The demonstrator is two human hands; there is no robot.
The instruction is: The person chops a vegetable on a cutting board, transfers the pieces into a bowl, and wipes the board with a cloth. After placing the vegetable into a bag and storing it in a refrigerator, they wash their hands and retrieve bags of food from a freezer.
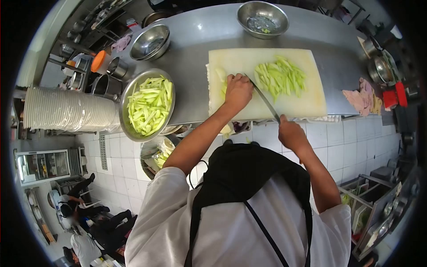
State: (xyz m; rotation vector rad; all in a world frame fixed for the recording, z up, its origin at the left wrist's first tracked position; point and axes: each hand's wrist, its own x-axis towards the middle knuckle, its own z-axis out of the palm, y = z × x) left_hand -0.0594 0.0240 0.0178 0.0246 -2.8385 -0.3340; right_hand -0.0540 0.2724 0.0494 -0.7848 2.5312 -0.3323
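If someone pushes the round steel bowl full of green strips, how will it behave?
The round steel bowl probably slides easily on the smooth steel counter. It sits at the counter's edge, so it may tip off. Heaped green strips likely make it fairly heavy.

Grey steel tabletop (195, 53). Round steel bowl (124, 100) full of pale green vegetable strips (150, 107) at its left edge. Shiny steel bowl (150, 42) behind that, third steel bowl (278, 15) with green scraps far side. White plate stack (66, 110) left. Crumpled pink cloth (362, 98) right.
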